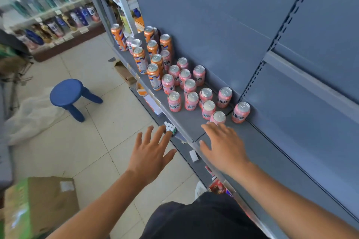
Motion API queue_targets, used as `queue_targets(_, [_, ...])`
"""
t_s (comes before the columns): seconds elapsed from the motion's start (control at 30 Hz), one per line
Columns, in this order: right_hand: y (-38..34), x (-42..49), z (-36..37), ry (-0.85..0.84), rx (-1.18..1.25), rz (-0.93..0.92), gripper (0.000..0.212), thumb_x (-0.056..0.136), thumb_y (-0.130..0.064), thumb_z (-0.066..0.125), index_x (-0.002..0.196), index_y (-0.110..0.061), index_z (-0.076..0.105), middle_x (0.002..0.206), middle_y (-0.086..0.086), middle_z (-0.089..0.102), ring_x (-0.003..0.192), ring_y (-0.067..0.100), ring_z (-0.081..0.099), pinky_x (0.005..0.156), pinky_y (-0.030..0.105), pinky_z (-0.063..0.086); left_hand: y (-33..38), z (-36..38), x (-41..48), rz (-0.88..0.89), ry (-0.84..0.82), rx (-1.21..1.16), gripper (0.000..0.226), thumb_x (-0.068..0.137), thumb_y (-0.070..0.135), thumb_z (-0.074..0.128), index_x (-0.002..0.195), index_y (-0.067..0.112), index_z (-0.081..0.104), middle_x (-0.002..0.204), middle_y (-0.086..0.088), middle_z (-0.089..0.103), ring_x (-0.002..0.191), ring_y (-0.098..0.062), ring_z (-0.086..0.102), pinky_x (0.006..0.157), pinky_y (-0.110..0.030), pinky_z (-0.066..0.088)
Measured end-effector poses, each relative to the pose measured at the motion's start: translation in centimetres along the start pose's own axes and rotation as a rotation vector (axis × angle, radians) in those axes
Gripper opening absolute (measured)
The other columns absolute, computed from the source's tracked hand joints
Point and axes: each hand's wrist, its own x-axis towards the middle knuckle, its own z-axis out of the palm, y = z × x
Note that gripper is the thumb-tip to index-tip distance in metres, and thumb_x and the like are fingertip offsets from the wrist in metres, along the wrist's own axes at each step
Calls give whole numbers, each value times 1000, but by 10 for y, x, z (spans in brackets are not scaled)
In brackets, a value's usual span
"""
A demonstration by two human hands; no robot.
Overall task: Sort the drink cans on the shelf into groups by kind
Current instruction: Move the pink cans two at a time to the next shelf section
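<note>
Both hands are empty, fingers straight and spread. The right hand (223,145) hovers low over the shelf (186,122), its fingertips right at the nearest pink can (218,117); whether they touch it I cannot tell. The left hand (149,153) hangs out past the shelf's front edge. Beyond the right fingertips the pink cans (189,85) stand in a loose cluster. Farther on are the taller orange cans (154,75), with a stray pink one (166,58) among them. The step probably goes best by wrapping the fingers round one can's body, lifting it clear so its neighbours don't topple, then closing up the pink group.
</note>
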Motion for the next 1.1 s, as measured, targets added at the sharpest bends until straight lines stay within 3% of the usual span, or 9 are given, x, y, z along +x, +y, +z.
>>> queue_targets(0.17, [19,41,3,-27,18,54,47,85,-41,48,120,-14,62,119,3,67,108,33,60,86,44,51,-9,1,59,65,-39,-15,56,100,58,27,136,22,51,140,-7,53,121,-36,54,99,-51,49])
queue_targets(0.27, [25,60,7,-28,12,111,44,83,-41,49,114,-14,65,114,3,67,106,33,60,83,44,52,-20,4,95,135,-63,7,62,97,59,22,134,21,55,138,-8,55,120,-36,55,97,-51,49])
queue_targets(0.37, [30,80,18,-60,5,181,41,84,-43,43,109,-17,63,113,0,64,110,30,57,86,43,49,-37,13,132,230,-57,24,58,95,56,30,129,19,58,134,-10,58,117,-39,56,95,-54,49])
queue_targets(0.43, [29,92,25,-82,18,242,46,85,-44,40,116,-18,62,117,0,63,114,28,56,90,44,47,-48,21,158,289,-36,38,53,95,53,41,129,17,59,134,-12,58,118,-42,55,97,-58,47])
queue_targets(0.57, [23,114,37,-110,40,394,43,87,-40,54,122,-16,60,123,3,63,116,30,56,93,44,46,-75,38,207,400,-51,34,57,84,49,70,128,14,60,133,-12,58,119,-42,56,97,-60,47])
queue_targets(0.8, [11,138,63,-153,125,746,43,90,-35,60,127,-19,48,147,0,42,123,29,50,89,40,45,-117,69,262,521,-118,77,69,81,51,73,134,15,48,137,-12,57,123,-41,54,94,-56,48])
queue_targets(0.97, [25,143,83,-163,233,938,65,86,-27,67,141,-17,36,147,5,40,124,32,47,90,43,46,-132,87,289,578,-260,38,79,74,43,83,136,14,41,139,-11,53,121,-38,53,93,-50,51])
queue_targets(1.1, [43,143,101,-109,391,1072,84,84,-20,71,151,-19,22,153,3,35,127,33,47,94,46,45,-131,96,302,481,-419,-191,76,83,36,77,144,22,33,150,-1,41,132,-29,46,101,-47,45])
